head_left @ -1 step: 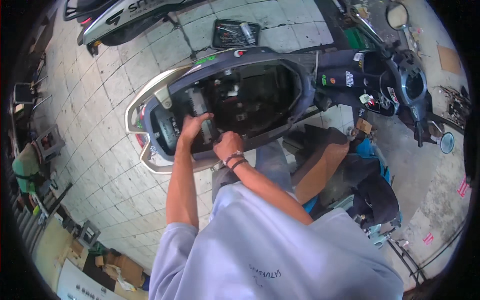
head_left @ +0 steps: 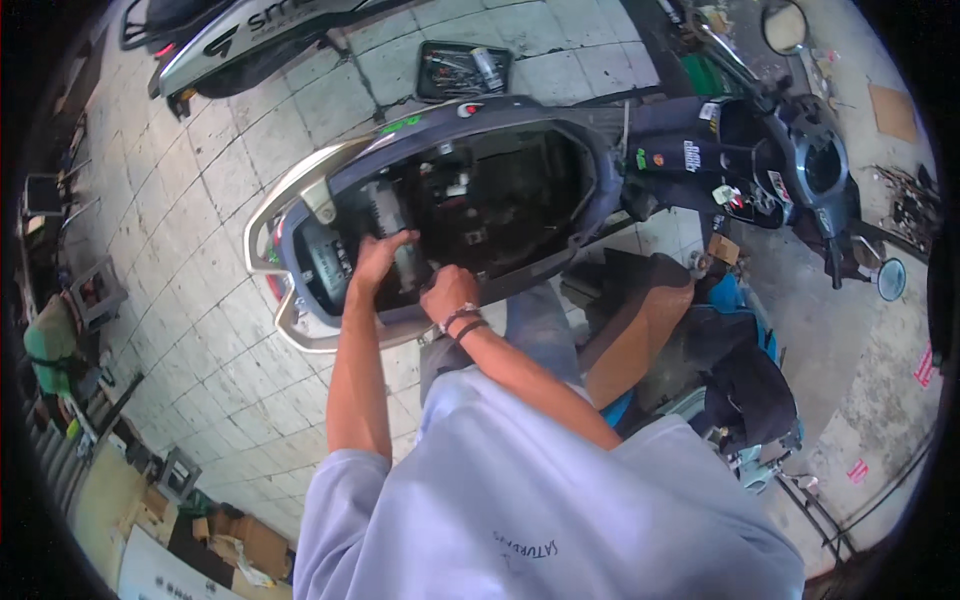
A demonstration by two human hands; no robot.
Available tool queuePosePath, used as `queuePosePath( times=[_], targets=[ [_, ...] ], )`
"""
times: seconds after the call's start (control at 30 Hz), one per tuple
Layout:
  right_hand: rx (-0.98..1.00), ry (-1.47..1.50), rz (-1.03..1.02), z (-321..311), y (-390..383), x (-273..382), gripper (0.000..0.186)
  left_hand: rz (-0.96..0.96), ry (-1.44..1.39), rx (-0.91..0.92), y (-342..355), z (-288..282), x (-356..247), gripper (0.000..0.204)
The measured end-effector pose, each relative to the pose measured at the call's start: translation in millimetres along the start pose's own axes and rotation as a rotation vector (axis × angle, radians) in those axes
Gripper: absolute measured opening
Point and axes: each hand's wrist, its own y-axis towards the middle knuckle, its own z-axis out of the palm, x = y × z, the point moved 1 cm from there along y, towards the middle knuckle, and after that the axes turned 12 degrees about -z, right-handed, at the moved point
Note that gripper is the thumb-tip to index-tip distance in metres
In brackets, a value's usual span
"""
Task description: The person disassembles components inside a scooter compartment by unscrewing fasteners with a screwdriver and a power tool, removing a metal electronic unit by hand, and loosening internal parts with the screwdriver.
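Observation:
A dark blue scooter (head_left: pixel 545 263) stands in front of me with its seat off and the compartment under it open. Across the rear of that opening lies a long grey metal-looking part (head_left: pixel 388 205). My left hand (head_left: pixel 374 260) is closed around its near portion, thumb and forefinger showing at the edge. Just to the right, my right hand (head_left: pixel 450 292) is curled at the compartment's near rim. Its fingertips are turned away, so what they pinch is hidden. Behind the left hand, at the tail, sits a grey-green panel (head_left: pixel 325 258).
Beyond the scooter, a black tray (head_left: pixel 430 88) holds tools and a spray can. A second scooter (head_left: pixel 250 45) stands at the far left. The brown-and-black scooter seat (head_left: pixel 640 325) is at my right, near a dark bag (head_left: pixel 745 390). A grey stool (head_left: pixel 98 292) stands left.
The whole view has shifted slightly, so the scooter and tray appear a little further left. Both hands keep nearly the same places and grips.

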Motion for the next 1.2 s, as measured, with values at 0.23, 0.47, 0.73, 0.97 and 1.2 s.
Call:
queuePosePath(
  times=[0.23,0.47,0.73,0.97,1.2],
  targets=[
    [-0.132,0.451,-0.23,-124.3,18.5,-30.0,0.038,0.027,0.007,-0.036,15.6,-1.5,20.2,0.025],
    [-0.617,0.021,0.179,-243.4,124.8,-346.1,0.028,-0.171,-0.063,-0.133,18.0,-15.6,46.6,0.04],
    [-0.171,-0.445,0.215,-206.4,213.4,-595.0,0.056,-0.263,0.045,-0.293,1.7,-60.2,76.7,0.046],
    [0.01,-0.558,0.175,-193.1,256.9,-647.7,0.087,-0.404,-0.121,-0.27,-11.0,-60.4,72.8,0.061],
    [-0.083,-0.469,0.168,-174.0,255.6,-669.8,0.095,-0.447,-0.175,-0.333,-13.7,-61.4,76.4,0.07]
  ],
)
